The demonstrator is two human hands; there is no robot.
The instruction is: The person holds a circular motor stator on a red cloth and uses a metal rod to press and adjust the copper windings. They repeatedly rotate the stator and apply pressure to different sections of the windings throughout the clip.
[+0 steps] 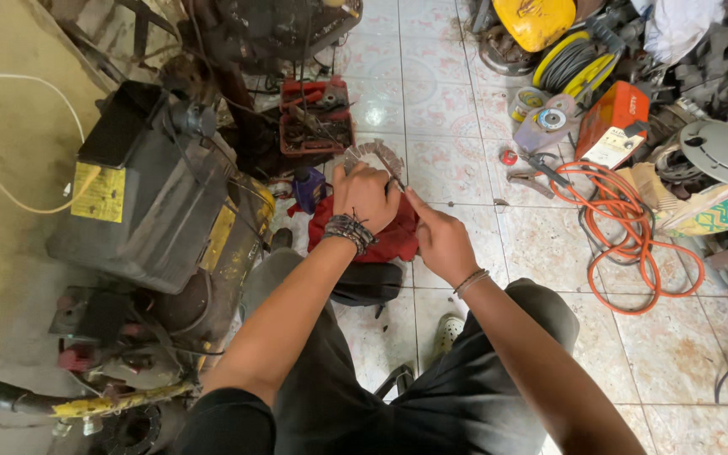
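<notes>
My left hand point(366, 195) is closed around a thin grey gasket-like metal part point(377, 152) with a curved, toothed outline, held above a red cloth point(391, 238). A dark beaded bracelet sits on that wrist. My right hand point(440, 240) is just to the right, its index finger stretched up to touch the part's right end. Both hands hover over the tiled floor between my knees, which are in dark trousers. How much of the part is hidden under my left hand I cannot tell.
A dirty black and yellow engine point(157, 194) stands at the left. A red tray of tools point(316, 118) lies beyond the hands. An orange hose point(634, 236), an orange box point(612, 122), a yellow canister point(535, 21) and machine parts crowd the right.
</notes>
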